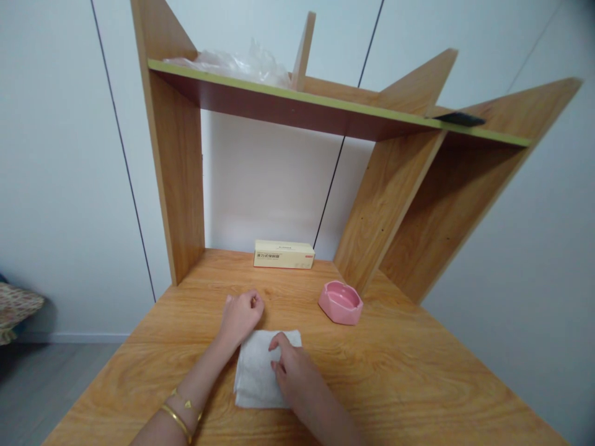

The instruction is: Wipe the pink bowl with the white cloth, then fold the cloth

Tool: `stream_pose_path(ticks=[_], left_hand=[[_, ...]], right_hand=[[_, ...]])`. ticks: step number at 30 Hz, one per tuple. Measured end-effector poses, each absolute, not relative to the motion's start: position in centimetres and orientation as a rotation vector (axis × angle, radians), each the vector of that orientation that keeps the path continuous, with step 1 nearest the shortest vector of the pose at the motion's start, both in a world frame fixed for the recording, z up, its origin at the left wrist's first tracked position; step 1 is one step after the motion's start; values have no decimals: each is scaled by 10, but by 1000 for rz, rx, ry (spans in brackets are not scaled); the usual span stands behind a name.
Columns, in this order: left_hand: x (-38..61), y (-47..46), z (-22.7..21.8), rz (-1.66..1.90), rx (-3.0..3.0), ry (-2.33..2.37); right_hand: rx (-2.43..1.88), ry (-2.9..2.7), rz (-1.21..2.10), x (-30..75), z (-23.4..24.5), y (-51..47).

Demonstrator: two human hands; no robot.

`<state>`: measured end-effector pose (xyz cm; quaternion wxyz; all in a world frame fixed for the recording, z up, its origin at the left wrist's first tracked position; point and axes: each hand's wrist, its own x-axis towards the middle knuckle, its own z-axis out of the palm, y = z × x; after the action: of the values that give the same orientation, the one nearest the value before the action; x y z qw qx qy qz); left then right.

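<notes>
A folded white cloth [258, 371] lies flat on the wooden desk [409, 371]. Over its right part is my right hand [295, 371], thumb and index finger bent and apart, with nothing visible between them. I cannot tell whether this hand touches the cloth. Just beyond the cloth's far left corner, my left hand [242, 314] rests on the desk with its fingers curled into a loose fist. No object shows in it. To the right and farther back sits a pink angular bowl-like dish [341, 303], like an ashtray.
A cream box [283, 255] with printed characters stands at the desk's back. Above it runs a shelf [325, 108] with upright wooden dividers. Clear plastic wrapping [246, 65] lies on the shelf's left, a dark flat item [460, 118] on its right.
</notes>
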<state>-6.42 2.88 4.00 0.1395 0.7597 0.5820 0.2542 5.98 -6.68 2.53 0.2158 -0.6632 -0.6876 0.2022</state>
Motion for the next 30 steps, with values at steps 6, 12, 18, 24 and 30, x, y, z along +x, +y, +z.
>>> stream_pose_path(ticks=[6, 12, 18, 24, 30], left_hand=[[-64, 33, 34, 693, 2212, 1715], [-61, 28, 37, 683, 2263, 1699], [-62, 25, 41, 696, 2283, 1710], [-57, 24, 38, 693, 2311, 1695], [-54, 22, 37, 700, 2311, 1656]], right_hand=[[-2106, -1801, 319, 88, 49, -67], [-1987, -1818, 612, 105, 28, -67], [-2094, -1681, 457, 152, 28, -61], [-2501, -1564, 65, 224, 51, -61], [-2583, -1633, -115, 225, 52, -56]])
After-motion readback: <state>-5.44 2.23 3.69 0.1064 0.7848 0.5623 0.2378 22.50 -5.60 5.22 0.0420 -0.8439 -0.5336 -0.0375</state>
